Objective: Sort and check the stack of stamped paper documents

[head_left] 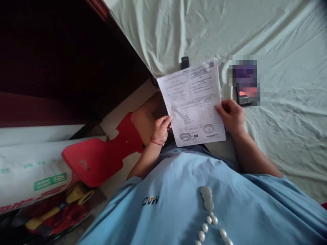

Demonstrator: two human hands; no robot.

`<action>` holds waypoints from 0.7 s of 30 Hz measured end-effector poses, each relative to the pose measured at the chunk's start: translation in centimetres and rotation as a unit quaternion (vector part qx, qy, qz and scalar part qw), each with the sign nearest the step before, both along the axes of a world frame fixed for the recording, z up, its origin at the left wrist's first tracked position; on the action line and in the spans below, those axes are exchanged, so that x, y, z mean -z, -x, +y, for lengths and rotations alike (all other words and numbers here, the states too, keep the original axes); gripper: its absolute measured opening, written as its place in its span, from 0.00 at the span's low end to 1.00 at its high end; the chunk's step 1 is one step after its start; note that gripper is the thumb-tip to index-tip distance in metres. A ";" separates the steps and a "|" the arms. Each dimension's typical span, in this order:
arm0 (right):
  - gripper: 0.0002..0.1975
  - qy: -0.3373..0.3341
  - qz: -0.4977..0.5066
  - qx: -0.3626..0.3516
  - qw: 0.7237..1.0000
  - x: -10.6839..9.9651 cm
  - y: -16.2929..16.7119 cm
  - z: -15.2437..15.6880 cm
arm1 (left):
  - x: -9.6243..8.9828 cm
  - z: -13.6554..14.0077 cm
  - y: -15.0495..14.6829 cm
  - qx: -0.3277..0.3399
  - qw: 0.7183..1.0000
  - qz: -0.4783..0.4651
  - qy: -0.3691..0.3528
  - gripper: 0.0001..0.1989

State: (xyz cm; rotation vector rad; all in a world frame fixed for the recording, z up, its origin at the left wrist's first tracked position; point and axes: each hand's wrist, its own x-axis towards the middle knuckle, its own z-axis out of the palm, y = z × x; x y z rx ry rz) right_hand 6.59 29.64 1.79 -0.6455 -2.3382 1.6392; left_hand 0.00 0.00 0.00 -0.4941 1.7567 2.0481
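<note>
A white printed form (192,105) with a table and two round stamps is held up in front of my lap, slightly tilted. My left hand (162,128), with a red cord at the wrist, pinches its left edge between thumb and fingers. On the opposite edge, my right hand (232,115) grips the paper with thumb in front and fingers partly hidden behind. Whether there is more than one sheet I cannot tell. Beyond the top edge of the form, a small black object (185,62) lies on the pale sheet. A phone (244,98), partly blurred out, lies just past my right hand.
A wrinkled pale green sheet (288,112) covers the surface ahead and to the right. At the left stand a red plastic chair (94,161), a white printed sack (33,170) and yellow and red items (63,211). Dark furniture (51,54) fills the upper left.
</note>
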 end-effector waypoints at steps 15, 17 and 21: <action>0.10 0.009 0.015 0.037 0.999 -0.2 0.8 -0.2 | 0.4 0.9 0.2 -0.032 0.998 0.007 -0.045 0.28; 0.10 0.015 0.016 0.055 0.998 -0.1 0.9 -0.1 | 0.4 0.9 0.1 -0.038 0.998 0.011 -0.056 0.29; 0.13 0.013 -0.001 0.047 0.999 0.0 0.9 0.1 | 0.3 0.7 -0.1 -0.045 0.997 0.016 -0.064 0.29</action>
